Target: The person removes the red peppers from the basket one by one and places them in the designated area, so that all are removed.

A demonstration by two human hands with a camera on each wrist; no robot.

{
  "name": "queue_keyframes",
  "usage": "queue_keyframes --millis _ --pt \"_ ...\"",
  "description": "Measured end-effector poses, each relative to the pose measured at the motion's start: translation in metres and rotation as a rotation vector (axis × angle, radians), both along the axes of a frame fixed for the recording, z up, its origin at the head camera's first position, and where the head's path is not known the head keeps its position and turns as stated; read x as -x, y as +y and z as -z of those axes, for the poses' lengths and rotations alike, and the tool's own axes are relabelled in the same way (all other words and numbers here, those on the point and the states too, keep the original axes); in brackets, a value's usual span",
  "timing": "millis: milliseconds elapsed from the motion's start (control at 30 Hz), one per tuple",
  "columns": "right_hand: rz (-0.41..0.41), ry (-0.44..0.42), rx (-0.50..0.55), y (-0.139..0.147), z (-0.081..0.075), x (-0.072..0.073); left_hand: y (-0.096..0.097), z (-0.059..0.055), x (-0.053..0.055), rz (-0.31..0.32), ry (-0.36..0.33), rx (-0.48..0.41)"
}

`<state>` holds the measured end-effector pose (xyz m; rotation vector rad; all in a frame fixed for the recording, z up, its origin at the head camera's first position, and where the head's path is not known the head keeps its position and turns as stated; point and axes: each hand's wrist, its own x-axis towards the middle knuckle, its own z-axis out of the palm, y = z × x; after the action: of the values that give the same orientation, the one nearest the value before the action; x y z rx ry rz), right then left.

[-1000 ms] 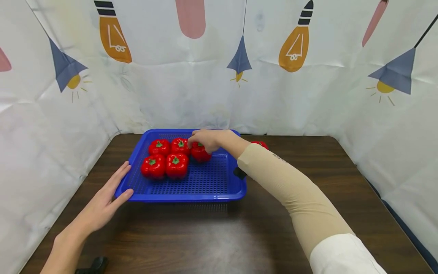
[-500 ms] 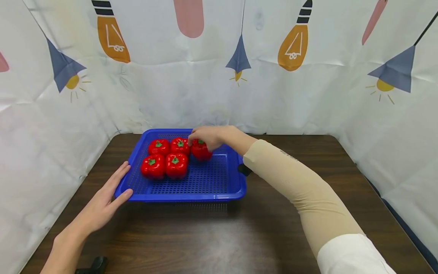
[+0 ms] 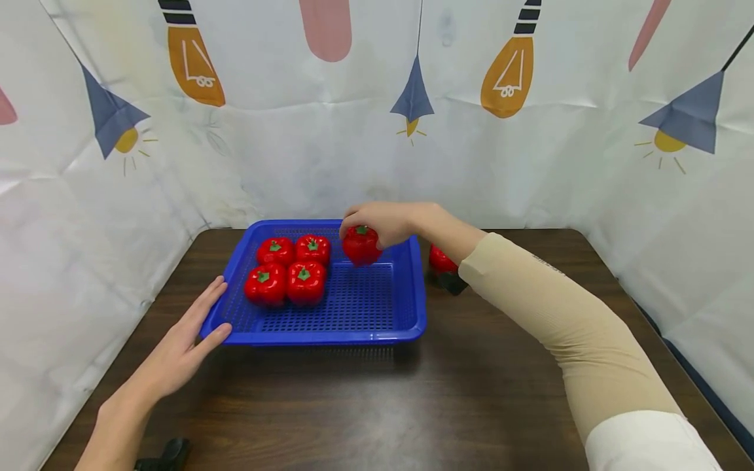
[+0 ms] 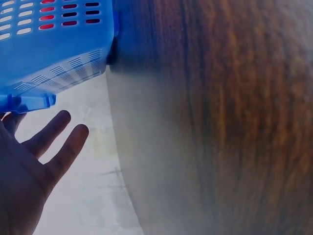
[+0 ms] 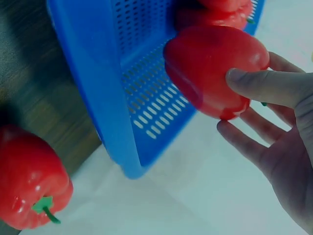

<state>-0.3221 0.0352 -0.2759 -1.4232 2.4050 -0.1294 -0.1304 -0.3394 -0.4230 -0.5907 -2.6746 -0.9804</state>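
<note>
My right hand (image 3: pixel 383 221) holds a red bell pepper (image 3: pixel 362 247) above the back right part of a blue perforated basket (image 3: pixel 406 288). In the right wrist view the thumb and fingers grip this bell pepper (image 5: pixel 210 68) round its sides. Several more red bell peppers (image 3: pixel 305 284) sit together in the basket's left half, green stems upward. My left hand (image 3: pixel 177 350) rests on the basket's left edge with its fingers spread straight. The left wrist view shows the left hand (image 4: pixel 29 171) at the basket rim (image 4: pixel 29 104), some fingers free of it.
Another red bell pepper (image 3: pixel 440 260) lies on the dark wooden table (image 3: pixel 501 392) just right of the basket, partly behind the right forearm. A white patterned curtain (image 3: pixel 283 150) stands behind the table. A black object (image 3: pixel 167 454) shows near the left wrist.
My right hand has lifted the bell pepper from beside the others and moved it right and up. The bell pepper outside the basket shows again past the arm. My left hand stays put.
</note>
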Motion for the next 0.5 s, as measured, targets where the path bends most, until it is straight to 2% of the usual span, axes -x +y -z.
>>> queue_keyframes --millis 300,500 --pt "-0.029 0.045 0.135 0.04 -0.013 0.001 0.0 0.001 0.001 0.0 0.008 -0.009" --pt "0.018 0.037 0.181 0.066 -0.014 -0.001 -0.001 0.003 0.001 0.001 0.008 -0.014"
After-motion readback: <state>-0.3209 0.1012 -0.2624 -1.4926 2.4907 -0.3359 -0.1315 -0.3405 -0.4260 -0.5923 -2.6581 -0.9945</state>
